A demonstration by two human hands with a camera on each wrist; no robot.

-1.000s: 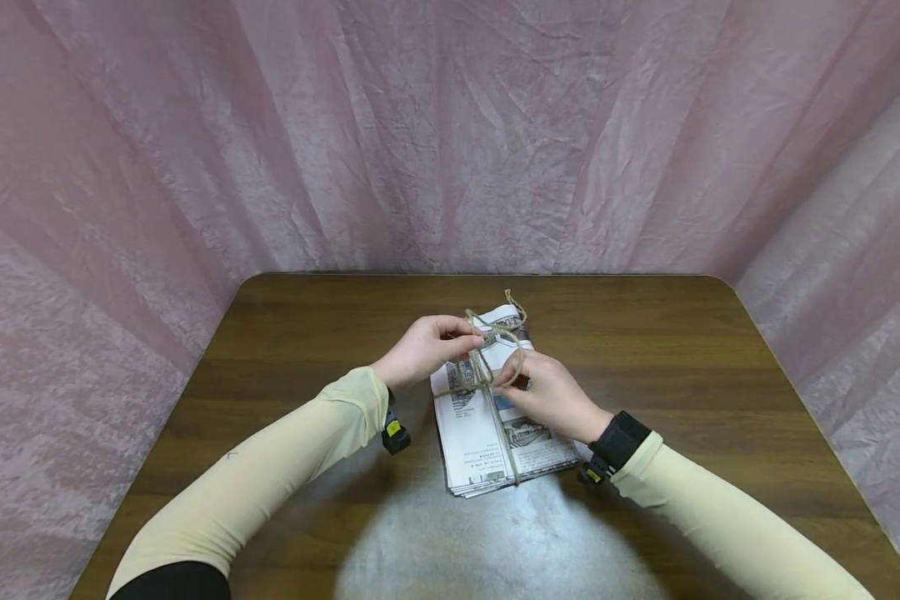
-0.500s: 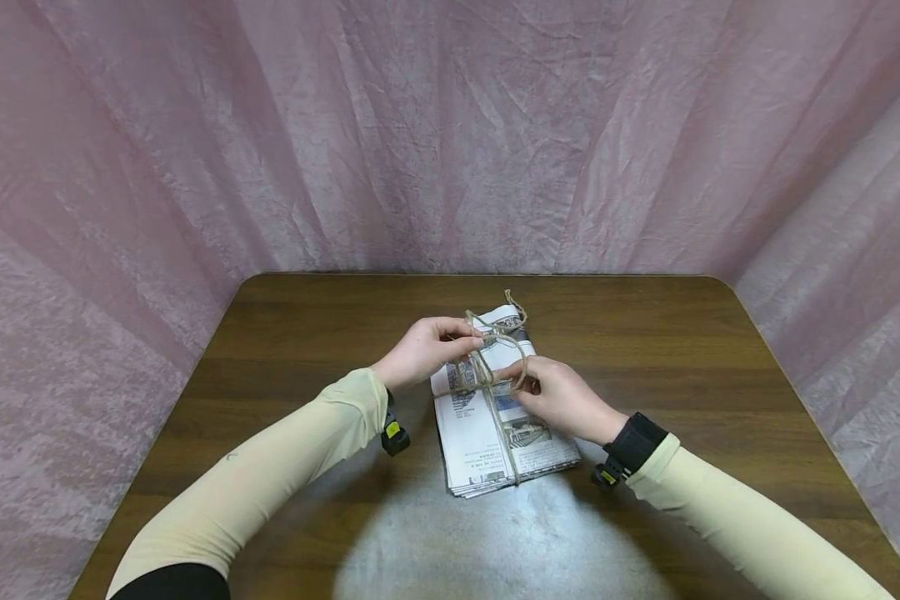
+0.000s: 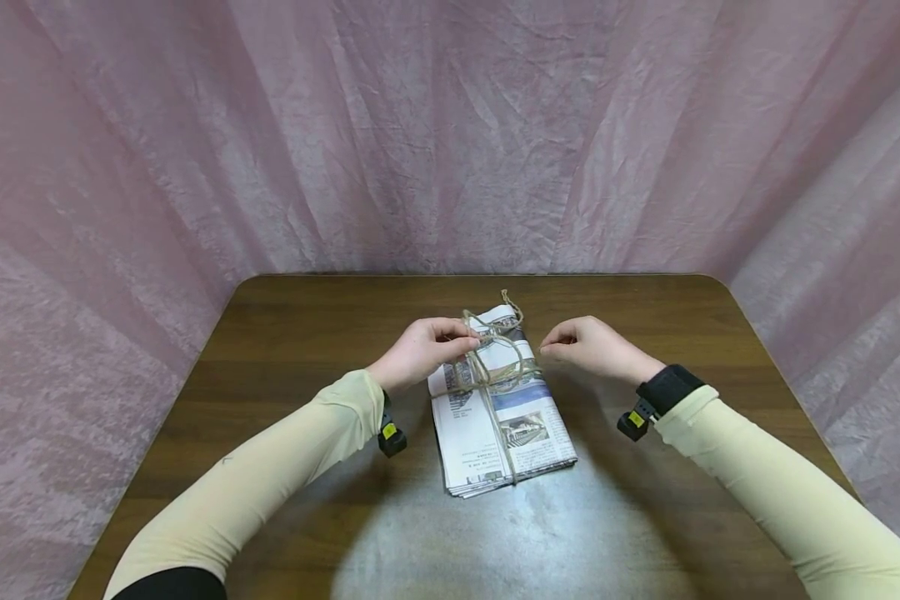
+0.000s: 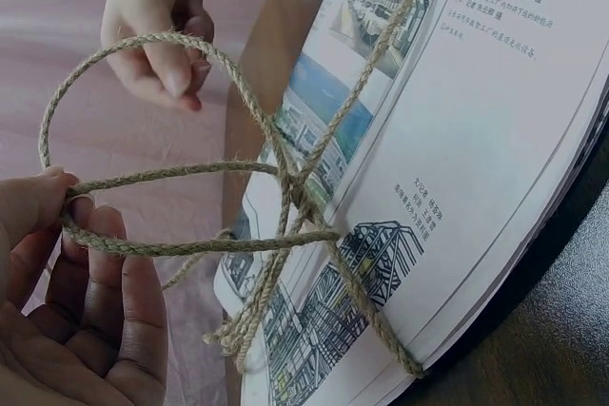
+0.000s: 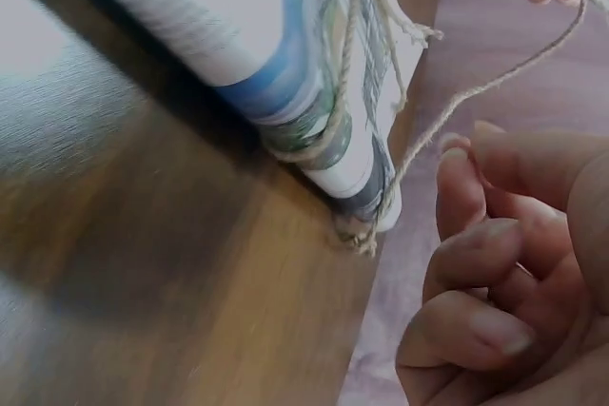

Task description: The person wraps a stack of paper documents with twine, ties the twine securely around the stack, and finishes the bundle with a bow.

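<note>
My left hand (image 3: 422, 352) pinches a jute twine (image 4: 171, 177) loop, 10 o'clock of the newspaper bundle (image 3: 523, 398) on the table (image 3: 307, 333) | right hand (image 3: 596, 347): 2 o'clock, fingertips together, empty | risk: slackening my pinch could collapse the loop

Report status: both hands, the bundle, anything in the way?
Left hand pinching twine loop. Right hand apart, holding nothing visible. Newspaper bundle on table, loop standing open. No obstruction seen.

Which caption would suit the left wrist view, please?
Left hand pinches twine tied around newspapers, right hand beyond.
</note>
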